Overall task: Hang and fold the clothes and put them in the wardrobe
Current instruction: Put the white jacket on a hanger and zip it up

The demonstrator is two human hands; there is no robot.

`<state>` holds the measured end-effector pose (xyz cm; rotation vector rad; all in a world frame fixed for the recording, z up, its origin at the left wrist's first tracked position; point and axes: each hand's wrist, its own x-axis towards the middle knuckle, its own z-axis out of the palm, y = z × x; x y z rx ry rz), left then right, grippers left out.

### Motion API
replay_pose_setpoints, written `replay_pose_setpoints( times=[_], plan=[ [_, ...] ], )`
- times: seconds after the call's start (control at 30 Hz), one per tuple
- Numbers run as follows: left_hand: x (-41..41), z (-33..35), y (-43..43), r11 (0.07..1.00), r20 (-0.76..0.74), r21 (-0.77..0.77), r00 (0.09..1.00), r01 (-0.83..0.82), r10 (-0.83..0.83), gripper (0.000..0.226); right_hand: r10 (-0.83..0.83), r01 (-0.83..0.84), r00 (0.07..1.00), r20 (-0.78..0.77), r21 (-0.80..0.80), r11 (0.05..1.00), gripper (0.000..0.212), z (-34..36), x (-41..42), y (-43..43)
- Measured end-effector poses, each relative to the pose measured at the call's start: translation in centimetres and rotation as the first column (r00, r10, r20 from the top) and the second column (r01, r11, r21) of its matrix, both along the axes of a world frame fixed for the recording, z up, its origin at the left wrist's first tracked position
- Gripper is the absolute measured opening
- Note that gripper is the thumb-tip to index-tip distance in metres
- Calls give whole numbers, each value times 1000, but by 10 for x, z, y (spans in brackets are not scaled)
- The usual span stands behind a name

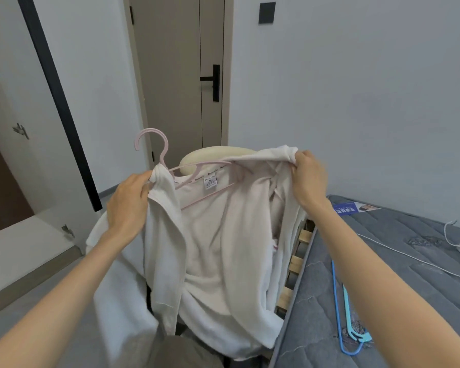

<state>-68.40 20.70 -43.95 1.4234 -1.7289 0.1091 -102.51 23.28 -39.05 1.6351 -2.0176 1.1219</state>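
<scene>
White garment [210, 248] is held up beside the bed [383, 261], half dressed onto a pink hanger [154, 150]. Left hand [130, 205] pinches one shoulder at the hanger; right hand [307, 179] grips the other (not seated). Next: draw that shoulder over the free hanger arm.

Both your arms reach forward, bare as far as the view shows. Your left arm [64, 288] comes up from the near left with the wrist slightly bent. Your left hand [129, 201] shows its back to you, its fingers curled and pinching a fold of the white garment [210, 248]. Your right arm [383, 274] runs in straighter from the near right. Your right hand [307, 179] sits a little farther and higher than the left, thumb and fingers curled round a bunch of the same cloth. The two hands are well apart.
</scene>
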Motion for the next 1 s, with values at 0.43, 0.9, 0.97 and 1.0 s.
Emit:
replay_pose_setpoints(
  times=[0.43,0.9,0.97,1.0],
  plan=[
    [17,9,7,970,168,-4,956,243,-239,31,147,-103,808,571,-109,989,25,40,-22,-24],
    [-28,3,-1,998,-40,-19,997,-61,60,31,428,-507,790,439,73,859,22,54,10,-11],
    [-26,10,-5,993,-109,-17,987,-118,115,30,397,-489,829,395,165,857,24,55,4,-10],
    [-24,14,-6,989,-139,-20,980,-149,145,30,375,-478,848,374,234,847,25,55,1,-8]
  ],
)
